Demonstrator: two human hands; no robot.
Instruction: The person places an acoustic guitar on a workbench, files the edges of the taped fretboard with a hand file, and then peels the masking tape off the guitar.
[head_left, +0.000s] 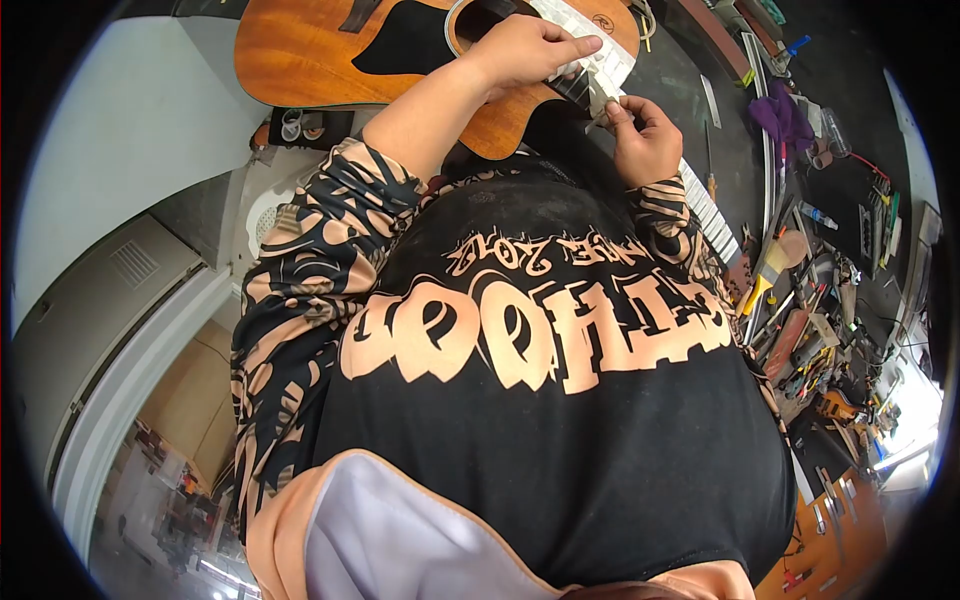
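An acoustic guitar (pixel 310 60) with a black pickguard (pixel 405 38) lies across the top of the view, its neck (pixel 708 212) running down to the right. Pale masking tape (pixel 612 62) covers the top beside the fretboard and parts of the neck. My left hand (pixel 520 50) is over the end of the fretboard by the soundhole, thumb stretched along the tape and other fingers curled, partly hidden. Close by on the right, my right hand (pixel 645 140) pinches a short pale strip of tape (pixel 600 95) between thumb and finger. The strip spans the gap between both hands.
The dark bench (pixel 690 75) carries a long metal straightedge (pixel 765 150), a purple cloth (pixel 782 118), a yellow-handled brush (pixel 765 278) and a clear bottle (pixel 817 214). Many hand tools crowd the right side. A small black tray (pixel 310 125) with cups stands left of my arm.
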